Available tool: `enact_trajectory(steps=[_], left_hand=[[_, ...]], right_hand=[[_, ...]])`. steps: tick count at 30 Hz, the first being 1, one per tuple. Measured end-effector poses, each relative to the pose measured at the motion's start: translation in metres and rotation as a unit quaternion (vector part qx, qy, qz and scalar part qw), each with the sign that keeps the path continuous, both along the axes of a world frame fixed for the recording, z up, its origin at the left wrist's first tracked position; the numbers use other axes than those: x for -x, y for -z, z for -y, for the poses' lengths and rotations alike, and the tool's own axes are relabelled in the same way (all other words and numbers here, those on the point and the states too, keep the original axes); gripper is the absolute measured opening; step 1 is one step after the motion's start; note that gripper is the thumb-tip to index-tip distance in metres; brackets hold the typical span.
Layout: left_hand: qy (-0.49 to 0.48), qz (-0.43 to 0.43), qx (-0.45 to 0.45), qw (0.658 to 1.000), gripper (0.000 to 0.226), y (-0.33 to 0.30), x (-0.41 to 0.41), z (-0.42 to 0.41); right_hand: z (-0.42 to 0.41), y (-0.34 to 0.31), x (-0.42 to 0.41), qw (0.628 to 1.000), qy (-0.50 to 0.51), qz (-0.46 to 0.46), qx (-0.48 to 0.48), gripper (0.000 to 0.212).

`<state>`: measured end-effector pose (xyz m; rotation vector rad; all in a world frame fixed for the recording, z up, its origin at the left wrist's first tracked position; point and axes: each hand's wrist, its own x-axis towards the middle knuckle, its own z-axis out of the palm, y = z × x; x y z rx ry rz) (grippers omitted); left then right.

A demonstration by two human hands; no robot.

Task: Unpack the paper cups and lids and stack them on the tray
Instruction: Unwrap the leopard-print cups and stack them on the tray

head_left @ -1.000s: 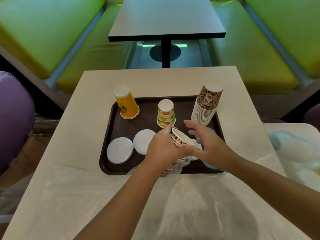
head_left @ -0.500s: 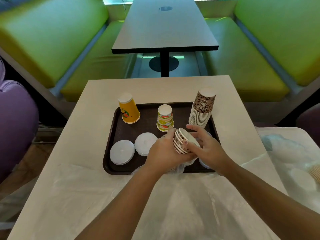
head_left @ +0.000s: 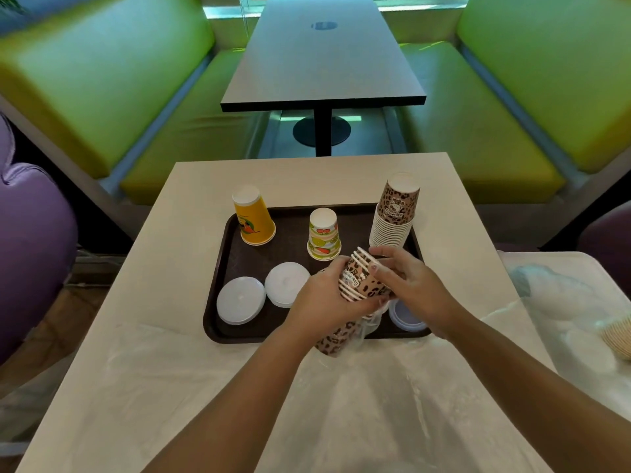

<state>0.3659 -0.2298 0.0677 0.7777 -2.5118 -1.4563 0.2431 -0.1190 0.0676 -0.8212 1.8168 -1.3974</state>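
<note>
A dark brown tray lies on the beige table. On it stand an upturned yellow cup, a fruit-print cup stack and a tall leopard-print cup stack. Two white lids lie at its front left, a bluish lid at front right. My left hand grips a leopard-print sleeve of cups in clear wrap. My right hand holds a small batch of leopard cups, rims pointing left, pulled out of that sleeve.
Crumpled clear plastic wrap covers the table's near half. A second table at right carries more plastic and a tan cup stack. Green benches and a dark table lie beyond. A purple seat is at left.
The batch of leopard cups has come further out of the wrapped sleeve and turned so its side shows. The camera view tilted up slightly.
</note>
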Motion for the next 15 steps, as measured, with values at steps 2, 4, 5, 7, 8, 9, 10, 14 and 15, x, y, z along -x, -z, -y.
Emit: enact_trajectory(steps=[2,4,5,7,8,9,10,14,15], left_hand=[[-0.008,0.003,0.003,1.000,0.047,0.002,0.001,0.003],[-0.014,0.006,0.007,1.000,0.046,0.004,0.003,0.004],[-0.016,0.009,0.009,1.000,0.047,0.005,0.003,0.005],[-0.023,0.008,0.006,1.000,0.048,0.005,0.004,0.008],[-0.027,0.005,0.003,1.000,0.048,0.005,0.004,0.010],[-0.029,0.002,0.002,1.000,0.048,0.004,0.004,0.012],[-0.028,0.001,0.003,1.000,0.048,0.004,0.004,0.013],[-0.023,0.000,0.028,0.999,0.050,0.004,0.011,0.010],[-0.026,-0.002,0.033,0.999,0.051,0.004,0.013,0.009]], right_hand=[[0.001,-0.001,0.003,1.000,-0.002,-0.017,0.001,0.038],[0.001,-0.001,0.005,0.999,-0.013,-0.050,0.015,0.042],[-0.001,-0.001,0.007,0.995,-0.035,-0.091,0.027,0.045],[-0.004,-0.001,0.014,0.962,-0.111,-0.248,0.034,0.058],[-0.005,0.001,0.020,0.924,-0.153,-0.351,0.024,0.068],[-0.005,0.003,0.026,0.871,-0.182,-0.456,0.011,0.078],[-0.003,0.006,0.031,0.814,-0.195,-0.546,0.002,0.086],[0.008,0.013,0.040,0.688,-0.194,-0.700,0.015,0.082],[0.010,0.015,0.043,0.678,-0.186,-0.710,0.029,0.077]])
